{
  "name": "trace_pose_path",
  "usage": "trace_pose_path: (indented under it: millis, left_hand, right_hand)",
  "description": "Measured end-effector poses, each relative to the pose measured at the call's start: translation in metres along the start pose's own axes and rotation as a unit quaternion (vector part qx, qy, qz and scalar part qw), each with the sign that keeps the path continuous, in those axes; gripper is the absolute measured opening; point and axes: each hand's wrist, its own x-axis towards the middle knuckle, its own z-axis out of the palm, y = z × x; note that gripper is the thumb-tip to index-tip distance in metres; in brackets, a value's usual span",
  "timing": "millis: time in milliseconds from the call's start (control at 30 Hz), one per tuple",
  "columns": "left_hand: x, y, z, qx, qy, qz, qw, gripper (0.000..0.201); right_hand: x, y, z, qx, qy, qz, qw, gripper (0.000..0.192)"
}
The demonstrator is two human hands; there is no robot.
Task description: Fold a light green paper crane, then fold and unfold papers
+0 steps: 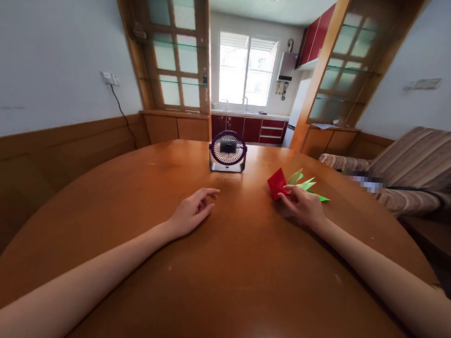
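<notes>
Our left hand (pixel 191 211) rests loose and empty on the tabletop (pixel 217 292); our right hand's (pixel 304 205) grip pinches the red paper fold (pixel 276 183), finished green paper pieces (pixel 305 184) just beyond; past both, a small fan (pixel 228 151)

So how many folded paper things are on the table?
2: a red folded paper shape at the right hand's fingertips, and a green pointed folded paper shape just behind it. More may hide under the hand.

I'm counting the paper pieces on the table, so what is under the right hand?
The right hand rests on folded paper: a red piece at its fingertips and green pointed pieces behind. Anything beneath the palm is covered, so further pieces cannot be ruled out.
</notes>
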Motion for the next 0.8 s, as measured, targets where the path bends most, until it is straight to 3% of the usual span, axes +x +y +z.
trace_pose_path:
  millis: [267, 433, 567, 700, 800]
  left_hand:
    - [-0.001, -0.001, 0.000, 0.001, -0.001, -0.002, 1.000, 0.033]
    - [0.000, 0.001, 0.000, -0.001, 0.004, -0.003, 1.000, 0.033]
    - [0.001, 0.000, 0.001, 0.001, 0.038, -0.014, 0.999, 0.030]
    - [0.004, -0.002, 0.001, 0.009, 0.095, -0.030, 0.995, 0.026]
    - [0.006, -0.003, 0.001, 0.027, 0.112, -0.052, 0.992, 0.023]
  right_hand:
    - [0.002, -0.007, -0.011, 0.030, 0.003, -0.003, 1.000, 0.034]
    - [0.002, -0.013, -0.017, 0.047, 0.020, -0.042, 0.998, 0.024]
    - [0.000, -0.025, -0.019, 0.062, 0.010, -0.161, 0.985, 0.016]
    - [-0.003, -0.051, -0.017, 0.084, -0.102, -0.327, 0.936, 0.021]
    - [-0.002, -0.075, -0.012, 0.105, -0.153, -0.357, 0.915, 0.024]
